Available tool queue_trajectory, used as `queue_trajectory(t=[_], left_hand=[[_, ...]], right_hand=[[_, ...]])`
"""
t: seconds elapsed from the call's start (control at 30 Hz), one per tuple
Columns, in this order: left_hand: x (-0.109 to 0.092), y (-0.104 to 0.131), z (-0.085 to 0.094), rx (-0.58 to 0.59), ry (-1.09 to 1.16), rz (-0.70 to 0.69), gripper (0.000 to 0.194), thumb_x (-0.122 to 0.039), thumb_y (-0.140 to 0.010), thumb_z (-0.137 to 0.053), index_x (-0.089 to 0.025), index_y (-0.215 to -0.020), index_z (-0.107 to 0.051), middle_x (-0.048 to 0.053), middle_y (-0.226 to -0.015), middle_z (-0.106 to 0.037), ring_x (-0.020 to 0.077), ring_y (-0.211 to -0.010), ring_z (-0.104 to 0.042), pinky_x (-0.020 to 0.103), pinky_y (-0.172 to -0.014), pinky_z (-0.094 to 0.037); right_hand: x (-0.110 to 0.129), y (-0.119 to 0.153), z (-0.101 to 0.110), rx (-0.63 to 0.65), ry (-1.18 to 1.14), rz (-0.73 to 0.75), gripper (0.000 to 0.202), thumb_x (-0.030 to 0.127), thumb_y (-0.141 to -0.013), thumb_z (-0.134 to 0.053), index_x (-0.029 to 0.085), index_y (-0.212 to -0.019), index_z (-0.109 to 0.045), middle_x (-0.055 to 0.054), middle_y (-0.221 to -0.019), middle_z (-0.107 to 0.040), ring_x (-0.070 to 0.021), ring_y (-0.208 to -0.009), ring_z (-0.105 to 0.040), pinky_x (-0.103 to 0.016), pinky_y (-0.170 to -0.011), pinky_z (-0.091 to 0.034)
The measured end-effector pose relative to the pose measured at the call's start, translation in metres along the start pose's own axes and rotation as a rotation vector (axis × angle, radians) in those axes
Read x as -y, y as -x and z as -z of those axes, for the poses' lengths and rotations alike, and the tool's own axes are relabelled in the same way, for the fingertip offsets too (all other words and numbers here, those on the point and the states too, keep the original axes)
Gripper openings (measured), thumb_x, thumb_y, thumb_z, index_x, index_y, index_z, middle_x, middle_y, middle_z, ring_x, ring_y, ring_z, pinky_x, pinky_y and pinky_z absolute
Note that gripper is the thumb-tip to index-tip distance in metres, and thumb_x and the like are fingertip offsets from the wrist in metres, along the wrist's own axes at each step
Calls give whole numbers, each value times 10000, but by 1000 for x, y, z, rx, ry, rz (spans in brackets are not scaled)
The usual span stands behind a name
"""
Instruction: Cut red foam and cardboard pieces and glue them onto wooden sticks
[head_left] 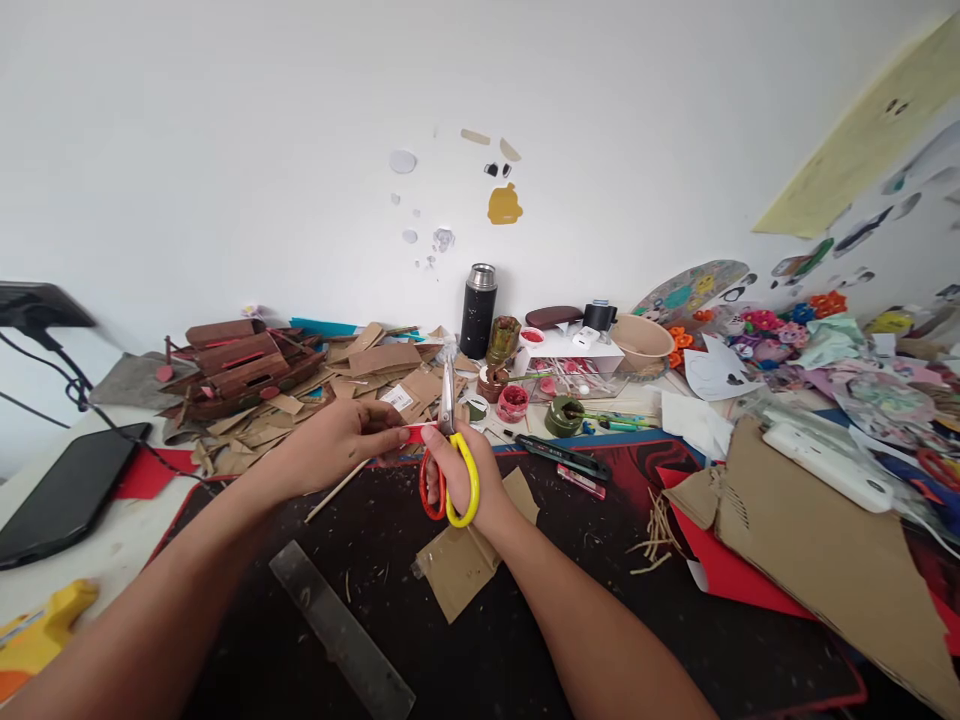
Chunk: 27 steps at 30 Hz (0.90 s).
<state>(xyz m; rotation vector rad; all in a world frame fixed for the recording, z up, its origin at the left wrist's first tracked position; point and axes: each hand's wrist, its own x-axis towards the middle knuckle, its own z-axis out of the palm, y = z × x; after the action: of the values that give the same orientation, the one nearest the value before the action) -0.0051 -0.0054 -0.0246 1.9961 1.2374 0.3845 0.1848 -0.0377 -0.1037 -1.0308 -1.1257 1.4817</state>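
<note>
My right hand (469, 470) is closed around scissors (463, 480) with one yellow and one red handle loop, their blades pointing up and away. A small red strip (416, 433) lies between my two hands, pinched by the fingers of my left hand (352, 438); its far end meets my right thumb. Under my right wrist a piece of brown cardboard (456, 575) rests on the dark mat (570, 640). Near my left fingers is a thin stick (336, 491).
A clear ruler (341, 630) lies on the mat's near left. Cardboard scraps (386, 357), a brown model boat (247, 370), a black bottle (478, 312) and paint jars (513, 403) line the back. Large cardboard (817, 530) covers the right; a phone (67, 490) is left.
</note>
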Motion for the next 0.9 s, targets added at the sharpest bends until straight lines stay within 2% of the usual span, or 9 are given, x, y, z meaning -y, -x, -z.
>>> queue_trajectory(t=[0.2,0.4,0.6,0.9], left_hand=[[2,0,-1,36,-16,-28,502,-674,-962,-541,-221,-851,-729,22,-781,-769,228,-736,-702,304,-724,-510],[3,1,-1,92,57,-9,448,-654,-939,-603,-234,-912,-758,20,-810,-819,244,-768,-759,300,-748,-547],[-3,3,0,111,48,18,450,-656,-933,-602,-242,-915,-777,22,-850,-851,252,-806,-788,305,-778,-562],[2,0,1,50,53,9,453,-658,-913,-608,-239,-817,-751,21,-782,-812,241,-754,-747,314,-754,-546]], right_hand=[[-2,1,1,-15,36,48,516,730,-890,-698,245,-872,-526,112,-457,-514,-117,-312,-489,-195,-311,-395],[-8,0,4,6,85,91,468,693,-962,-649,245,-888,-532,110,-454,-519,-117,-304,-488,-184,-303,-371],[-9,1,6,-4,89,94,451,663,-964,-680,249,-871,-529,117,-451,-499,-116,-298,-478,-183,-294,-357],[-7,2,1,-21,30,85,481,710,-944,-665,251,-885,-531,110,-453,-506,-119,-307,-479,-189,-305,-377]])
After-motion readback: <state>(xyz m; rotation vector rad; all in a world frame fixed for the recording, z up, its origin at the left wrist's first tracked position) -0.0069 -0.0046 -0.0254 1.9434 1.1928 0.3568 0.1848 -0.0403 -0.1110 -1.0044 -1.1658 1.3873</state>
